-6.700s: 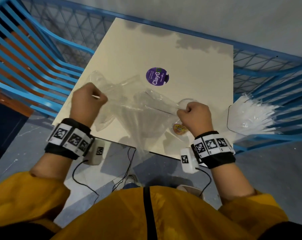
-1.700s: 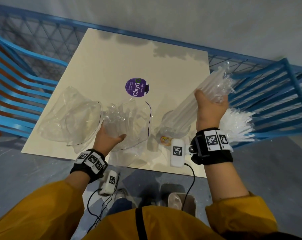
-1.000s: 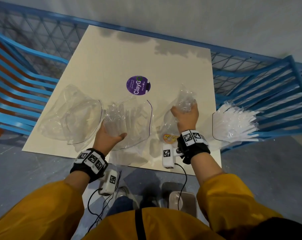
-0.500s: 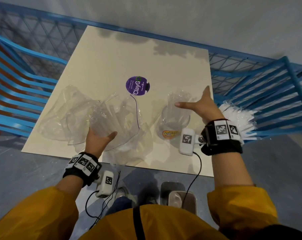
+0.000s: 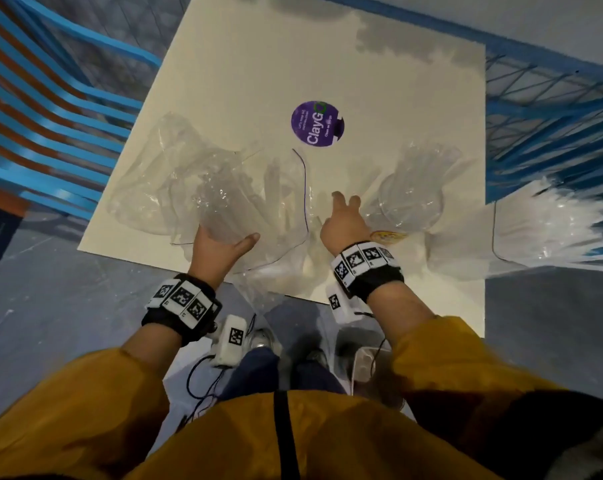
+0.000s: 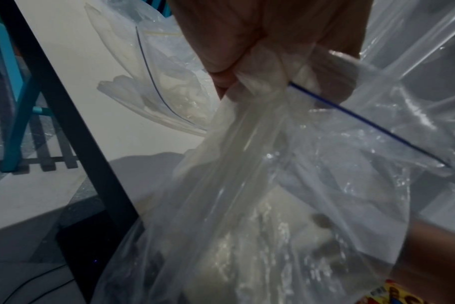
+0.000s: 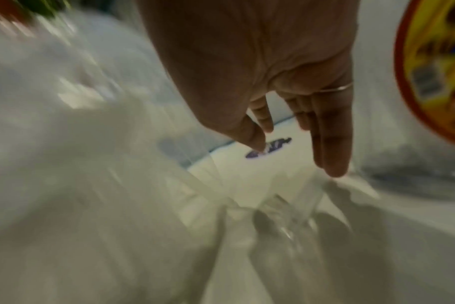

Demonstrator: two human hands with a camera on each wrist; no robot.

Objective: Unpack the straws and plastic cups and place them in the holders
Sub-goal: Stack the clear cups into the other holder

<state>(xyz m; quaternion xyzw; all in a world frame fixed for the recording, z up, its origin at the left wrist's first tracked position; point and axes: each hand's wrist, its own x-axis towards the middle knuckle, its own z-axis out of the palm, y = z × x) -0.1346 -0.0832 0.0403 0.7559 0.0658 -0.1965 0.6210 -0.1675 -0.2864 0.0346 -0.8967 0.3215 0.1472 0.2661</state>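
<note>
Purple sticker [image 5: 317,123] on table [image 5: 244,64] reads "ClayGo".

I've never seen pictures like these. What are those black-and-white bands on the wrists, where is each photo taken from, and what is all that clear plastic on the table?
No machine here: a person works with bare hands. The patterned bands carry small cameras. One picture comes from a camera on the head, looking down; the other two look along each hand.

On the cream table lies a purple round sticker, clear plastic bags, and a clear holder with straws standing in it. A fan of white straws lies at the right edge.

The left hand grips a bag of straws; the wrist view shows its fingers bunching the plastic. The right hand is open, fingers straight, holding nothing.
</note>
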